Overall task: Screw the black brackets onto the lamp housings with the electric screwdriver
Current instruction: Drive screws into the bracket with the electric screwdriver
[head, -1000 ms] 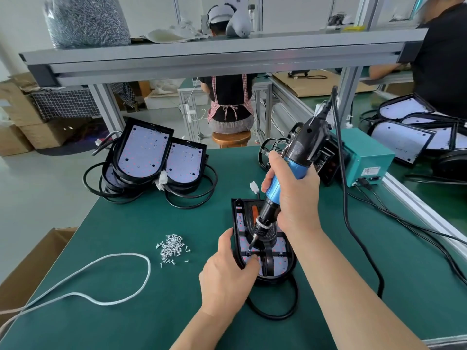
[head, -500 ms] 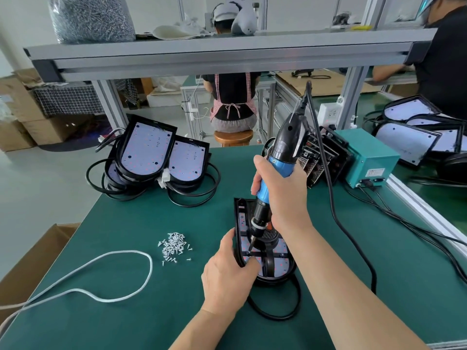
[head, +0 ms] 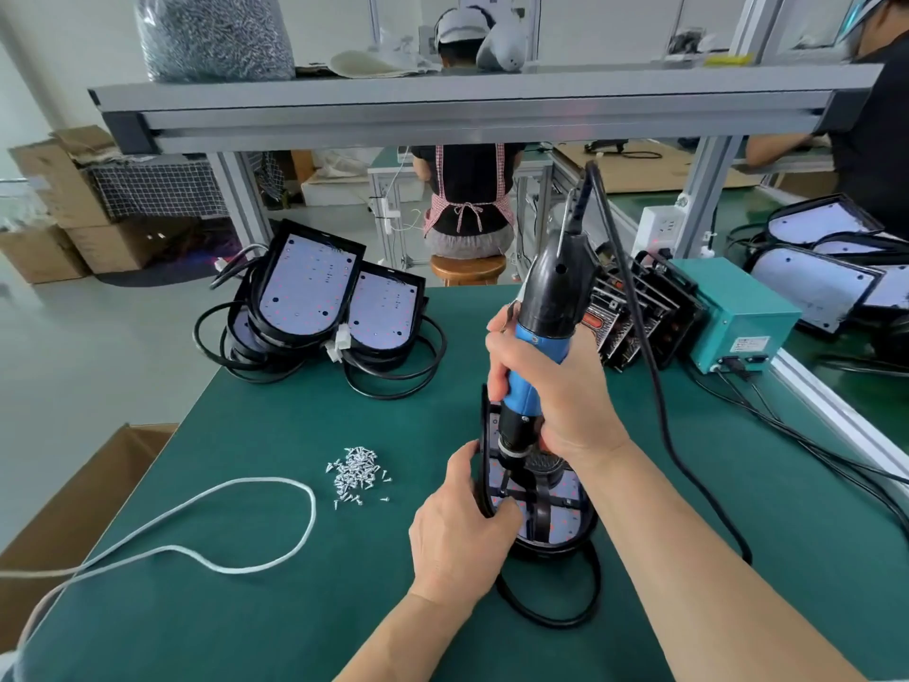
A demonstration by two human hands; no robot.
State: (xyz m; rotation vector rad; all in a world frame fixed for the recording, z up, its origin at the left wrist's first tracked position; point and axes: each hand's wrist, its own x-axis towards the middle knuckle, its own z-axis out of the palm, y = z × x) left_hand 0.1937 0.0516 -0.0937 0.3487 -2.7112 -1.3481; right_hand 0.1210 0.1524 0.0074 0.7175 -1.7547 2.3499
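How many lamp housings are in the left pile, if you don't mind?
3 visible: the tall housing, the right housing beside it, a lower housing peeking beneath; more may hide.

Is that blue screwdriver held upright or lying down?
Nearly upright, leaning a little: the right hand grips the electric screwdriver, tip down on the lamp housing, cord end pointing up.

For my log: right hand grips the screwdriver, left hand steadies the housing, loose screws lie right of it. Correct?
No: the head view shows the screws left of the housing. The right hand on the screwdriver and left hand on the housing are correct.
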